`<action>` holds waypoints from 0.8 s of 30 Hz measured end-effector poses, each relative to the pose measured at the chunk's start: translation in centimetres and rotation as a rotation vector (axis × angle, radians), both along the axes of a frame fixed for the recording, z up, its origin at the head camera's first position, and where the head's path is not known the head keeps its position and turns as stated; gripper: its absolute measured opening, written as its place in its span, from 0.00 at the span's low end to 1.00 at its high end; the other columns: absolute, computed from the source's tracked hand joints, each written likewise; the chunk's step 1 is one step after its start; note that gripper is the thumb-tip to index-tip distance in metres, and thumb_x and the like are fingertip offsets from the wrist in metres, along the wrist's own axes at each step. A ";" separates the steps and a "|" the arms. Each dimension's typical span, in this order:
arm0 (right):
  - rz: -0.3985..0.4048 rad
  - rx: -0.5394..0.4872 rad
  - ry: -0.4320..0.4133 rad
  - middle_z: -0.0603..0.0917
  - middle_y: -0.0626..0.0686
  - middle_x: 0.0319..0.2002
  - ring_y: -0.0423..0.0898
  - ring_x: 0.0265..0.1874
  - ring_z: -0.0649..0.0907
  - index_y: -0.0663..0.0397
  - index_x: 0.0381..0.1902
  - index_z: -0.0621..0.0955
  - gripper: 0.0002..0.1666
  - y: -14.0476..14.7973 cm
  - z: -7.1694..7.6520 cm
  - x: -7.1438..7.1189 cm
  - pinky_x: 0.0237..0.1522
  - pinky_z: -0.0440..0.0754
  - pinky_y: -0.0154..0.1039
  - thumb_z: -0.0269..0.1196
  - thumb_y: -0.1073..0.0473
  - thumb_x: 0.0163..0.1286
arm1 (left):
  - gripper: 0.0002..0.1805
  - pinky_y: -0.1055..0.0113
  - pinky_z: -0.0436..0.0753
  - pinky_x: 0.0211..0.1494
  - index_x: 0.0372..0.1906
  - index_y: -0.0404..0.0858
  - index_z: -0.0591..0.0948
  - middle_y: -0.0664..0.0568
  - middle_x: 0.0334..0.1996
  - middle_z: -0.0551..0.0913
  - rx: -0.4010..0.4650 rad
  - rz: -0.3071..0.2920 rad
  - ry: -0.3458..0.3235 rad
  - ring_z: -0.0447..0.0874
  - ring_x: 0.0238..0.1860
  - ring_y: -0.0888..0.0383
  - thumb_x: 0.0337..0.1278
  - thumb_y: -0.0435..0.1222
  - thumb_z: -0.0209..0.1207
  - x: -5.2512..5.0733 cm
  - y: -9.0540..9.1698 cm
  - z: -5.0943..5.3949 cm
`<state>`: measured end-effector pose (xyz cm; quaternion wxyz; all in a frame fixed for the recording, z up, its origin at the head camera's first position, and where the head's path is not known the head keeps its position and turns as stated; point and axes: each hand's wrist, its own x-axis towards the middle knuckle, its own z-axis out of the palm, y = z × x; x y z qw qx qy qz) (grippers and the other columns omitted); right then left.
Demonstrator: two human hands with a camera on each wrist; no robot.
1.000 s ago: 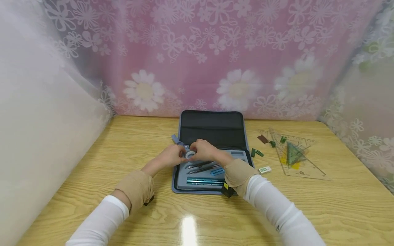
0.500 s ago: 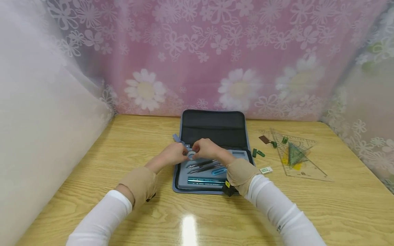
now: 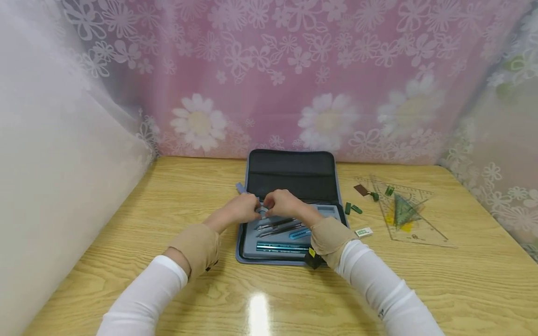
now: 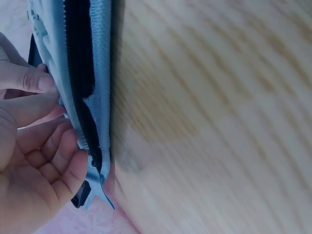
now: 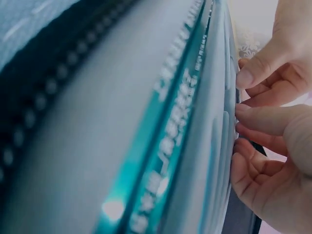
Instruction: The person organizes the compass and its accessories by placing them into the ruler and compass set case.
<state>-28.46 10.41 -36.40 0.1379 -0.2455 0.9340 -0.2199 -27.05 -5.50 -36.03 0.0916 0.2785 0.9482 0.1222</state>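
A pale round ring (image 3: 263, 211) lies at the upper left of the grey tray inside the unzipped case (image 3: 290, 262). My left hand (image 3: 241, 208) pinches its left side and my right hand (image 3: 285, 204) its right, the fingertips close together. In the left wrist view my left hand (image 4: 34, 146) has its fingers bent at the case's edge. The right wrist view shows my right hand (image 5: 292, 146) with fingertips low at the tray; the ring is hidden there. Dark metal drawing tools (image 3: 277, 228) and teal pencils (image 3: 279, 247) lie nearer in the tray.
Right of the case are a white eraser (image 3: 364, 232), small green pieces (image 3: 356, 209), a brown tag (image 3: 360, 190) and clear set squares (image 3: 420, 233) over a green triangle (image 3: 403, 211). The case's black lid (image 3: 291, 175) stands raised behind the tray, before a flowered curtain.
My left hand has shifted a little to the right, closer to my right hand, and covers more of the ring. My right hand stays nearly in place.
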 end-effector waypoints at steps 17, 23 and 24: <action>0.003 0.008 0.003 0.82 0.48 0.35 0.43 0.32 0.78 0.54 0.39 0.83 0.11 -0.4 -0.1 0.1 0.32 0.76 0.36 0.68 0.60 0.57 | 0.09 0.70 0.74 0.26 0.26 0.35 0.86 0.53 0.21 0.82 0.110 0.140 -0.083 0.76 0.23 0.60 0.47 0.38 0.68 0.3 0.1 -0.1; 0.001 0.034 0.064 0.83 0.49 0.35 0.43 0.32 0.79 0.53 0.35 0.85 0.06 -0.5 0.0 0.5 0.33 0.77 0.37 0.67 0.60 0.59 | 0.15 0.72 0.63 0.19 0.14 0.38 0.79 0.58 0.08 0.66 0.086 0.135 -0.043 0.62 0.12 0.63 0.50 0.38 0.66 0.8 0.8 0.1; 0.006 0.030 0.076 0.83 0.49 0.35 0.44 0.33 0.80 0.53 0.35 0.85 0.06 -0.5 0.0 0.7 0.34 0.77 0.37 0.67 0.60 0.59 | 0.15 0.72 0.63 0.19 0.14 0.38 0.78 0.58 0.08 0.66 0.081 0.139 -0.042 0.63 0.13 0.63 0.50 0.37 0.65 0.8 1.0 0.1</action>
